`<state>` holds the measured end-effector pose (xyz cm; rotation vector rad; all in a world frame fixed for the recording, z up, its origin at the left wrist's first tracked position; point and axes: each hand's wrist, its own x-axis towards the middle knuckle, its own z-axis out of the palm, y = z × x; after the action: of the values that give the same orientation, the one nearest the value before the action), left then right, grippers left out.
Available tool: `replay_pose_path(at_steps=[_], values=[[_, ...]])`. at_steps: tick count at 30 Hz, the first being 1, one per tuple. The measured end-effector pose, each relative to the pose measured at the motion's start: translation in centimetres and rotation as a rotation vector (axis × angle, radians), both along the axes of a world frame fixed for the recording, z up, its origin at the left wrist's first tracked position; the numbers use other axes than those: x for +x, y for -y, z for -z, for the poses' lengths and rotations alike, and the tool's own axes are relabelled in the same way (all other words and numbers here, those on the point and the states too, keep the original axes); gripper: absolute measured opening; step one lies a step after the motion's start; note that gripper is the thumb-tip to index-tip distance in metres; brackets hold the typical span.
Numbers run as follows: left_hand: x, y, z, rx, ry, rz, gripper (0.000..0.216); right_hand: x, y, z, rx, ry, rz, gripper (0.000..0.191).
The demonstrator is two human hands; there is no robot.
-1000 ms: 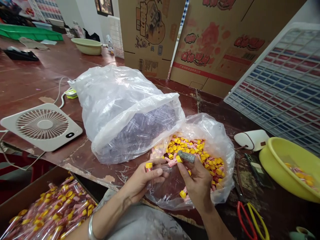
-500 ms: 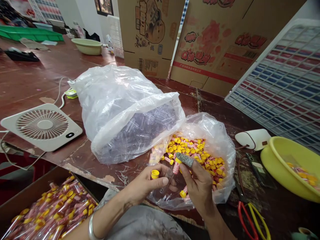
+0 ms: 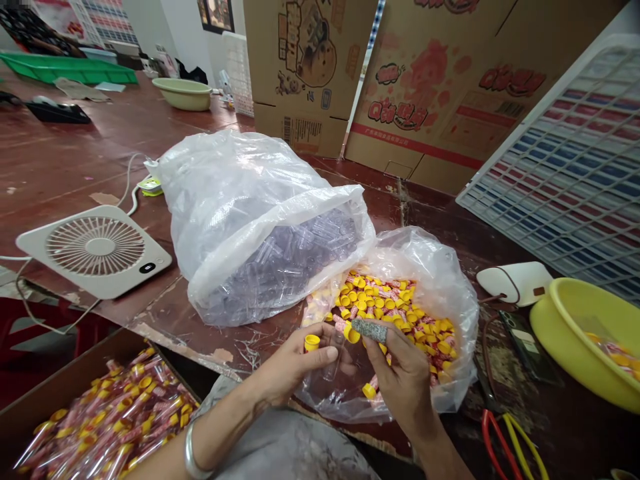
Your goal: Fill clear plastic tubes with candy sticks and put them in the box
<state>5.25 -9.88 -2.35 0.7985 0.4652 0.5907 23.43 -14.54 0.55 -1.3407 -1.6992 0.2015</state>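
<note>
My left hand (image 3: 287,367) is closed around a clear plastic tube (image 3: 331,357). A yellow cap (image 3: 312,343) shows above its curled fingers; what is under the cap is hidden. With thumb and index finger my right hand (image 3: 405,377) pinches another yellow cap (image 3: 351,333), which has a pink-and-white patterned piece (image 3: 340,323) attached and pointing left. A grey wrap (image 3: 370,330) covers the right index finger. Both hands are over the near edge of an open plastic bag (image 3: 453,293) of yellow-capped pink pieces (image 3: 380,293).
A large white sack (image 3: 225,180) of clear tubes lies behind. Filled tubes lie in a carton (image 3: 45,393) at lower left. A fan (image 3: 95,250) stands left; a yellow basin (image 3: 555,347), a phone (image 3: 530,343) and red-and-yellow-handled scissors (image 3: 500,440) are right.
The capped piece in my right hand has turned: its pink part pointed down and now points left, with the cap's opening facing the right side. The left hand keeps its grip.
</note>
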Motion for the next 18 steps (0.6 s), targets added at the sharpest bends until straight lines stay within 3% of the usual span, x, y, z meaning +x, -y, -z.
replay_pose_path(at_steps=[4,8,10,13,18], values=[[0.1,-0.5,-0.1,0.202,-0.141,-0.021,0.027,-0.4,-0.2,0.5,-0.120,0.021,-0.094,0.012],[-0.1,-0.6,-0.4,0.421,-0.332,0.007,0.021,0.1,-1.1,1.8,-0.176,0.107,0.060,0.027],[-0.8,-0.3,0.0,0.345,-0.390,0.075,0.024,0.7,-1.8,2.4,-0.189,0.161,0.127,0.028],[-2.8,0.3,1.2,0.148,-0.391,0.132,0.035,0.7,-3.6,2.5,-0.262,0.304,0.104,0.017],[-6.3,0.8,3.0,0.065,-0.415,-0.183,0.041,-3.6,-7.2,2.0,-0.481,0.615,-0.056,0.016]])
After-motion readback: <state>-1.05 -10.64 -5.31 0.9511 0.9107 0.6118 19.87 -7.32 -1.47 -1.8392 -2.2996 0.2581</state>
